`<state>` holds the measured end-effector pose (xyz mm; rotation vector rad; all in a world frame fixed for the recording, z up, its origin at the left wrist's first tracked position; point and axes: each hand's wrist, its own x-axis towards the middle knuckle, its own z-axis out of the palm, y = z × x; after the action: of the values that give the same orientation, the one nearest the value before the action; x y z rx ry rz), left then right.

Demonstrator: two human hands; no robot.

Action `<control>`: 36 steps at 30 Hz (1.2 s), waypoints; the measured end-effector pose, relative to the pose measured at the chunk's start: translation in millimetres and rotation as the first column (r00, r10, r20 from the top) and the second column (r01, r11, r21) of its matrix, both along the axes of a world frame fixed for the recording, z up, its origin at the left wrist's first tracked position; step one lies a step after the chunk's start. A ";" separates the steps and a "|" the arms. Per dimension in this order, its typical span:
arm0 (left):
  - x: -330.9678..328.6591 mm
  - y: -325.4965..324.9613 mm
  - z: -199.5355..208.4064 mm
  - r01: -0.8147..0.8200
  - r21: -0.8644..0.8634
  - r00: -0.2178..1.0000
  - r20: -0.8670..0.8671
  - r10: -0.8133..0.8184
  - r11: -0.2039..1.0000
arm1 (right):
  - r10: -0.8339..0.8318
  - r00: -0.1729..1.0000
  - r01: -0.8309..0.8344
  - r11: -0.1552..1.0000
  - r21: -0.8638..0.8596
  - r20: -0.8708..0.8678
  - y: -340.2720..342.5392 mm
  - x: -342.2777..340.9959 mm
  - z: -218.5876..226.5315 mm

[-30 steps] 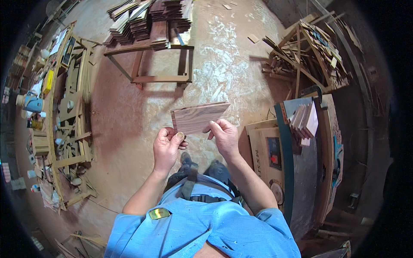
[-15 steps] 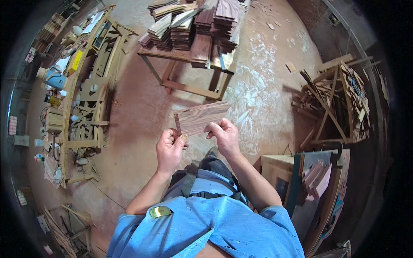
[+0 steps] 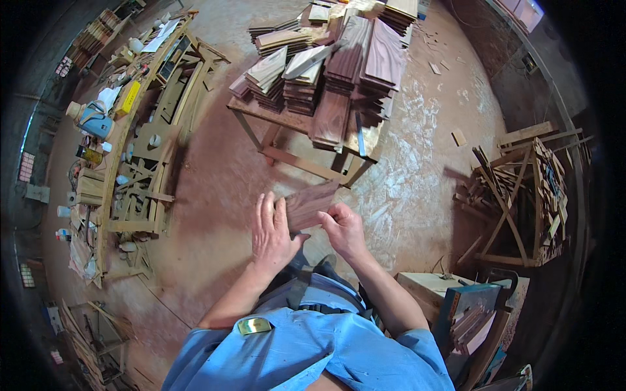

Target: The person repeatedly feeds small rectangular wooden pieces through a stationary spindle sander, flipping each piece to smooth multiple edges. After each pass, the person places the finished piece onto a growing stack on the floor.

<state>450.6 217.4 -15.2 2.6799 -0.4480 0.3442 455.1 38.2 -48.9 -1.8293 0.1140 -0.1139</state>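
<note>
A thin brown wooden board (image 3: 312, 207) with dark grain is held up in front of my body, tilted with its right end higher. My right hand (image 3: 344, 229) pinches its lower right edge between thumb and bent fingers. At the board's left end, my left hand (image 3: 272, 233) has its fingers stretched out and its thumb spread below the board. Its fingertips overlap the board's left edge; whether the palm presses on it I cannot tell.
Ahead, a wooden table (image 3: 280, 156) carries several stacks of boards (image 3: 355, 58) and a blue strip (image 3: 360, 133). A cluttered workbench (image 3: 111, 189) runs along the left. To the right stand a rack of offcuts (image 3: 521, 202) and a machine (image 3: 466, 313) with board pieces on it.
My left hand has gone from gripping the board's lower left corner to stretched fingers at its left end. The board is tilted more. The table ahead appears lower and nearer in view.
</note>
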 end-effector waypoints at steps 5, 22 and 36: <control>75.8 13.5 -25.9 0.116 -0.197 0.991 -0.046 -0.127 0.974 | 0.032 0.997 -0.030 0.999 0.030 -0.073 10.9 55.5 11.0; 480.1 160.8 -86.6 -0.293 -0.034 0.948 -0.141 0.285 0.956 | -0.360 0.772 0.424 0.906 0.002 -0.525 -0.6 111.4 -27.4; 560.2 165.1 -127.9 0.123 0.204 0.989 -0.111 -0.101 0.971 | -0.503 0.678 0.434 0.863 -0.261 -0.536 -6.9 68.7 -26.5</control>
<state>1010.8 382.5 -143.1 2.8447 -0.6342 0.1342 523.7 31.3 -75.4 -1.8520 1.0542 0.1007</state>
